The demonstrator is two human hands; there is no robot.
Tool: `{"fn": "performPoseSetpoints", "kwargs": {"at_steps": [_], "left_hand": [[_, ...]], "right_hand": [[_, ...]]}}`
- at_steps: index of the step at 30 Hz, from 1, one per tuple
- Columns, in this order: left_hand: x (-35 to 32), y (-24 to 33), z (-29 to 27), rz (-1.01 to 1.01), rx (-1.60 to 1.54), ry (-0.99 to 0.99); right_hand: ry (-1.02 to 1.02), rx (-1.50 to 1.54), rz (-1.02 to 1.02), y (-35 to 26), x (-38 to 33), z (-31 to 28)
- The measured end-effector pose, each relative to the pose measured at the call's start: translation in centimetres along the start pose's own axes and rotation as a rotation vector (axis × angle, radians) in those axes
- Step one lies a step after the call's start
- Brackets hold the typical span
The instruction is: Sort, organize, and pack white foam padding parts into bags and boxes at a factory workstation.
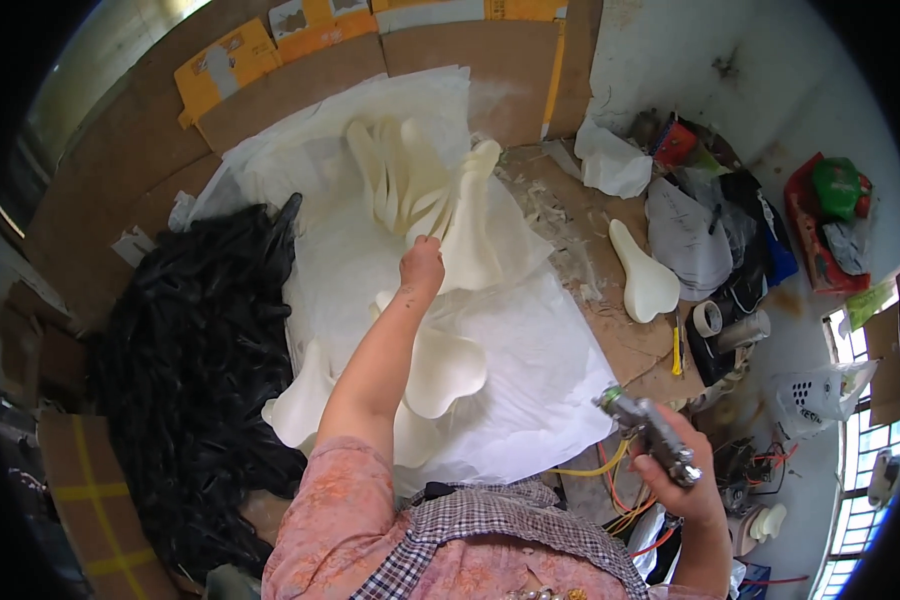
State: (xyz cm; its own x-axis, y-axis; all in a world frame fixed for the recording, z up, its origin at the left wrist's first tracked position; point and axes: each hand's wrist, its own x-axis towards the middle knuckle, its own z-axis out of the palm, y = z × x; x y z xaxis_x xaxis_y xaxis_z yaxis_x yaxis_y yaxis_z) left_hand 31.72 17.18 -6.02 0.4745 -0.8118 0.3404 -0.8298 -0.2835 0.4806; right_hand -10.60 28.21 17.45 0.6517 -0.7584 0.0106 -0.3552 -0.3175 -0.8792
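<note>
While the left hand (422, 268) reaches out and pinches the near edge of an upright cream pad (470, 235), fingers closed on it, the right hand (682, 480) is wrapped tight round a metal spray gun (650, 432), nozzle aimed toward the white sheet (540, 350). That pad stands at the middle of the sheet, the nearest of a fan of like pads (395, 175) leaning together just behind it; more pads (440, 368) lie flat on the sheet nearer the person, under the left forearm. A risk, as I judge it: the pinch is only at the pad's rim, so the pad could tip and knock the leaning fan over. The gun is also near the sleeve and the flat pads, and a stray burst could mark them. A yellow hose (595, 468) runs below the gun at the sheet's near right corner and might snag. Left of the sheet lies a big heap of black parts (195, 350), touching its edge. Right of the sheet, a lone pad (645, 280) rests on bare cardboard (630, 350), with tape rolls (708, 318), bags and clutter beyond. Cardboard panels (300, 70) stand behind the sheet against a pale wall. Windows show at the far right.
</note>
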Motion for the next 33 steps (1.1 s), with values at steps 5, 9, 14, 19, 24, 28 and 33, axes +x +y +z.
{"fn": "performPoseSetpoints", "kwargs": {"at_steps": [5, 9, 14, 19, 24, 28, 33], "left_hand": [[-2.2, 2.9, -3.1, 0.019, 0.065, 0.075], [-5.5, 5.6, -5.3, -0.012, -0.010, 0.087], [-12.7, 9.8, -0.1, -0.142, -0.165, -0.167], [-8.4, 5.5, 1.2, -0.392, -0.255, 0.100], [-1.9, -1.9, 1.9, -0.415, -0.046, 0.075], [1.1, -1.0, 1.8, -0.433, 0.122, -0.177], [1.5, 2.0, 0.5, -0.395, 0.121, -0.241]], "right_hand": [[0.202, 0.410, -0.058, -0.3, -0.4, -1.1], [0.081, 0.413, -0.029, 2.6, 1.2, -2.6], [-0.091, 0.349, -0.084, 7.0, 4.6, -4.0], [-0.207, 0.312, -0.044, 8.8, 6.3, -5.2], [-0.270, 0.158, -0.084, 9.8, 6.9, -5.2], [-0.133, 0.163, -0.209, 8.5, 8.2, -6.2], [-0.038, 0.280, -0.236, 7.4, 8.7, -7.2]]}}
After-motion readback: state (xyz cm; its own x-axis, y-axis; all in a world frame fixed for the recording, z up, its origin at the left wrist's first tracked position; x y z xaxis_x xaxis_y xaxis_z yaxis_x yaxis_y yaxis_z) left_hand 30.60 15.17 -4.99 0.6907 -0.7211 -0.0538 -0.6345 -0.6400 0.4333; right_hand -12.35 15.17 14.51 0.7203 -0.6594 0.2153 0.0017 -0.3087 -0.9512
